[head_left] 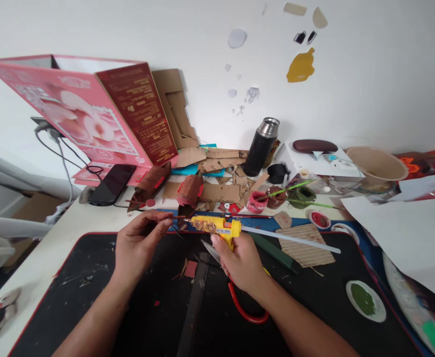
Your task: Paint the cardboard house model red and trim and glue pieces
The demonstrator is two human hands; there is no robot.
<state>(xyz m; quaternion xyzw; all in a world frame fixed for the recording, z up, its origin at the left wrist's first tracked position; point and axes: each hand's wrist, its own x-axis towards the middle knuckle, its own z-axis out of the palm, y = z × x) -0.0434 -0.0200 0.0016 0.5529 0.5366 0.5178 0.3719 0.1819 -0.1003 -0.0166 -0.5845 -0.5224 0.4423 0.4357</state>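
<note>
My left hand (137, 243) is closed in a pinch on a small thin brown strip (178, 217). In my right hand (243, 263) is a yellow glue gun (206, 224), its nozzle pointing left at the strip's end. Whether nozzle and strip touch, I cannot tell. A long whitish glue stick (291, 239) sticks out of the gun's back. Beneath my right hand lie scissors (235, 302) with a red and yellow handle, partly hidden. Beyond my hands stand two brown-painted cardboard shapes (152, 183), (190, 191). Red and brown scraps (191, 268) lie on the black mat (101, 307).
A pink box-like bag (76, 114) stands back left, a phone (112, 184) before it. A black flask (260, 148), paint jars (257, 202) with brushes, and cardboard scraps (220, 193) line the back. Corrugated cardboard (308, 245) and a green paint lid (366, 301) lie right.
</note>
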